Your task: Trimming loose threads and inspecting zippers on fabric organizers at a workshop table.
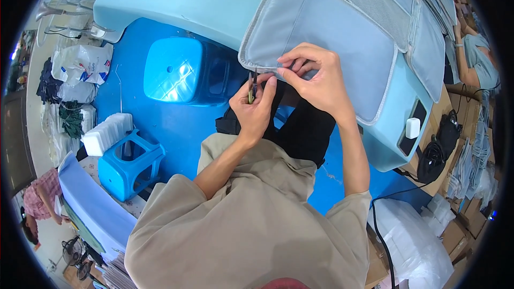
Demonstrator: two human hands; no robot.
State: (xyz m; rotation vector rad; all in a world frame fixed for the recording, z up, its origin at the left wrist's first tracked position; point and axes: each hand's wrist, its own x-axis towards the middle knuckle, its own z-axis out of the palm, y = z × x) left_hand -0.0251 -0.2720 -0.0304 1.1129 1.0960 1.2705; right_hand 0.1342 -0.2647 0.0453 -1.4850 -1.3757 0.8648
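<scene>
A flat grey-blue fabric panel [337, 37] with a pale bound edge and rounded corners lies on the light blue table, its near edge toward me. My left hand [252, 115] is closed around small thread snips [251, 90], their tips pointing up beside the panel's near left corner. Its thumb and a finger also come up against the panel's edge. My right hand [318, 83] is closed too, thumb and forefinger pinching that same bound edge just to the right. Whether a loose thread is between the fingers is too small to tell.
More grey fabric pieces [383, 16] lie stacked at the table's far right. A phone [412, 126] with a white case on it rests at the right table edge. Blue stools [174, 69] stand left, one beside stacked white pieces [107, 135]. Other people work at both sides.
</scene>
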